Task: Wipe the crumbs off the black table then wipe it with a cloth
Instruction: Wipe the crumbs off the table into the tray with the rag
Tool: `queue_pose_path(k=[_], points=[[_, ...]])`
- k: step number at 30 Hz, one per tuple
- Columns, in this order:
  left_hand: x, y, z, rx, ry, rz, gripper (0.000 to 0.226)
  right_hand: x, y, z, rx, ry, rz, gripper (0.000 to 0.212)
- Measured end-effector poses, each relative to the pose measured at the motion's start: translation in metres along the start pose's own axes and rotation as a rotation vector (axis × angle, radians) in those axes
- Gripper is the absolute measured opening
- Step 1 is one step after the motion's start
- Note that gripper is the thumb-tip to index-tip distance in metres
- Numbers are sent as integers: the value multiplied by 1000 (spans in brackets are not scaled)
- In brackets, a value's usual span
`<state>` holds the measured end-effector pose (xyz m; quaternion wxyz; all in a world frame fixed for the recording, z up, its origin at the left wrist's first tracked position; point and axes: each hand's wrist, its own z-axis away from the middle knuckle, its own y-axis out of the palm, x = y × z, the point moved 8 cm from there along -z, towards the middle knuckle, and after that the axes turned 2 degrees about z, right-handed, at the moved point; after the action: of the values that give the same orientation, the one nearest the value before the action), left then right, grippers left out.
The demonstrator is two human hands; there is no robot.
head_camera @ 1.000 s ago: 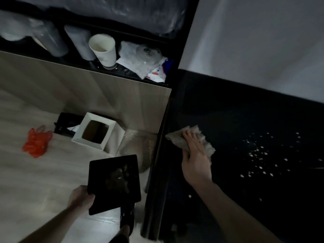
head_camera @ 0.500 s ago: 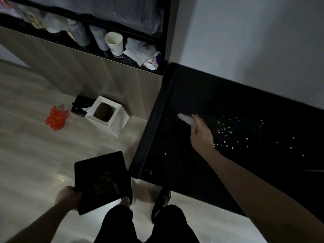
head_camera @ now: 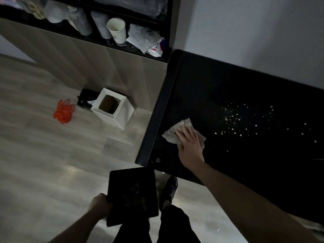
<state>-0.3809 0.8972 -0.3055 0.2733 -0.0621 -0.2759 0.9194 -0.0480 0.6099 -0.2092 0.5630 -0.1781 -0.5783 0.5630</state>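
Note:
The black table (head_camera: 228, 88) fills the right side, its left edge running down to a near corner. Several white crumbs (head_camera: 233, 118) lie scattered on it right of the middle. My right hand (head_camera: 190, 146) lies flat with straight fingers on a crumpled grey cloth (head_camera: 172, 135), pressing it onto the table near the left edge, left of the crumbs. My left hand (head_camera: 100, 205) grips the lower left corner of a flat black tray (head_camera: 132, 195), held over the floor below the table's corner; some dim debris lies on it.
A white square bin (head_camera: 114, 106) stands open on the wooden floor next to the table, with an orange bag (head_camera: 64, 111) to its left. A shelf at the top holds a paper cup (head_camera: 117, 30), bottles and wrappers. My shoe (head_camera: 168, 190) is by the table corner.
The cloth was bunched up in my right hand half a second ago; now it is spread flat under it, nearer the table's left edge. The tray has shifted right, closer to the corner.

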Motion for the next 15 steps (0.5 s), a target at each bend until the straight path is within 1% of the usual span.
queue_pose_path(k=[1,3,6,10,13,15], points=[[-13,-2,10,31,31,-40,15,4,5,8,0,-1,-4,54],[-25,-1,18,38,60,-64,22,13,14,24,-5,-3,-34,54],[-33,9,17,96,53,-36,15,28,28,48,-4,-9,-74,54],[-60,9,29,82,127,-47,8,53,47,85,37,-41,-117,59],[-77,11,31,65,179,-76,8,76,57,125,106,-84,-154,62],[-84,13,32,91,189,-68,10,88,53,150,198,-55,-204,58]])
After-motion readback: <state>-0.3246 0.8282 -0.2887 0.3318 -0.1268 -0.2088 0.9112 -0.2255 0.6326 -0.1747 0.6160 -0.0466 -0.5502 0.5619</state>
